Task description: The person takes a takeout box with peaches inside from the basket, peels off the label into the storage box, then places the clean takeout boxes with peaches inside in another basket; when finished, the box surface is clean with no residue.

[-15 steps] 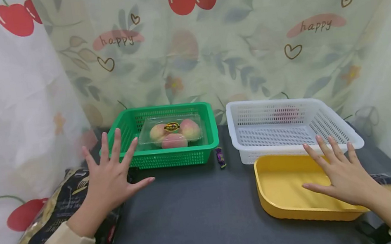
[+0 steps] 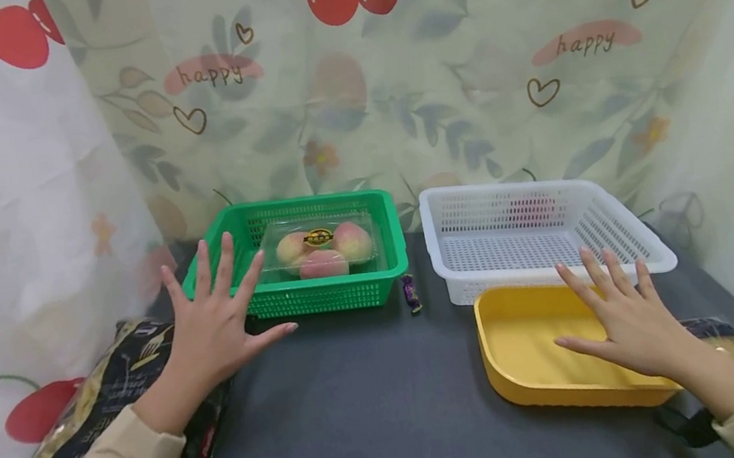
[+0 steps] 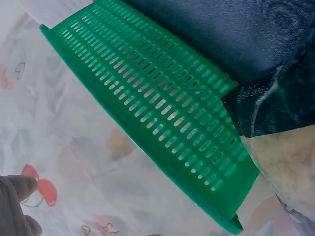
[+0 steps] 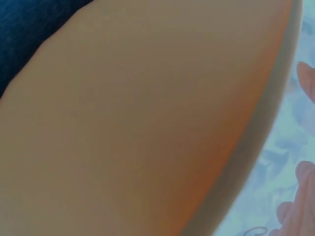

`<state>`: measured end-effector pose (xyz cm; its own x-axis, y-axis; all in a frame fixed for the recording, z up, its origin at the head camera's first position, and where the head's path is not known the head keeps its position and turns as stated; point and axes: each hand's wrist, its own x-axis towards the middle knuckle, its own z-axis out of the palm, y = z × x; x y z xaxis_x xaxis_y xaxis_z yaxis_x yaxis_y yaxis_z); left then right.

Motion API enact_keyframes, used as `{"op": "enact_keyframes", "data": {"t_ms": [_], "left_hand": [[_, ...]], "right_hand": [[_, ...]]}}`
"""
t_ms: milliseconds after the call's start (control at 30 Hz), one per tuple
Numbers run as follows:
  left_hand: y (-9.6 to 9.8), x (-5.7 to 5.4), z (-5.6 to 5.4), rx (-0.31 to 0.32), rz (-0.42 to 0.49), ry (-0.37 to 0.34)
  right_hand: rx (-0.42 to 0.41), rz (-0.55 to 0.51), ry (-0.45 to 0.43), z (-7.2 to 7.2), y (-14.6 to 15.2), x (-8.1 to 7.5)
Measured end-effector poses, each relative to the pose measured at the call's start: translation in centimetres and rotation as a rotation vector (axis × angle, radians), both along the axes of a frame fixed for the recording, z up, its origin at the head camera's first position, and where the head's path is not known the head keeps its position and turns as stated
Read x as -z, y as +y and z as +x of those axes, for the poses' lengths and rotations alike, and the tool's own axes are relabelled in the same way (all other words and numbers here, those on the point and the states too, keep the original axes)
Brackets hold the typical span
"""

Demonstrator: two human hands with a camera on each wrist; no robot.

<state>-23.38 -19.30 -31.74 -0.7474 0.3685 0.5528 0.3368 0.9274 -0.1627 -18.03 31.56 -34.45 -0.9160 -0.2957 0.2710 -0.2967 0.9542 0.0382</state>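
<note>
My left hand (image 2: 212, 333) hovers with fingers spread in front of the left end of a green basket (image 2: 320, 298), holding nothing. A clear plastic pack of peaches (image 2: 323, 263) sits inside that basket. On the right, my right hand (image 2: 638, 332) is spread in the same way above a yellow tray (image 2: 532, 354) and holds nothing. The left wrist view shows the green basket's slotted side (image 3: 147, 103). Filling most of the right wrist view is the yellow tray's wall (image 4: 138, 108), with a few fingertips at the right edge.
A white basket (image 2: 503, 247) stands behind the yellow tray. Between the two baskets lies a small purple-wrapped candy (image 2: 411, 295). Black-and-gold food bags (image 2: 136, 371) lie under my left forearm. Another packet (image 2: 727, 335) is partly hidden by my right arm. A printed curtain (image 2: 350, 106) encloses the table.
The head view has shifted slightly. My left hand has drifted a little to the right, and my right hand a little to the left. Baskets, tray and packs stay put.
</note>
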Motion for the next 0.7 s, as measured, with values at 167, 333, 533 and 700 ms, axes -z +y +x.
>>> {"op": "enact_keyframes", "data": {"t_ms": [167,333,533,700], "left_hand": [[0.2,-0.1,0.0,0.005,0.001,0.012],[0.2,0.0,0.0,0.006,0.006,0.009],[0.1,-0.1,-0.6,0.0,-0.002,0.004],[-0.1,-0.3,-1.5,-0.019,-0.02,-0.005]], "right_hand": [[-0.005,-0.015,-0.009,-0.3,-0.5,0.0],[-0.03,-0.019,-0.009,-0.9,-1.3,-0.3],[-0.065,-0.065,-0.063,-2.4,-3.1,-0.9],[-0.088,-0.104,-0.126,-3.4,-4.9,-1.8]]}}
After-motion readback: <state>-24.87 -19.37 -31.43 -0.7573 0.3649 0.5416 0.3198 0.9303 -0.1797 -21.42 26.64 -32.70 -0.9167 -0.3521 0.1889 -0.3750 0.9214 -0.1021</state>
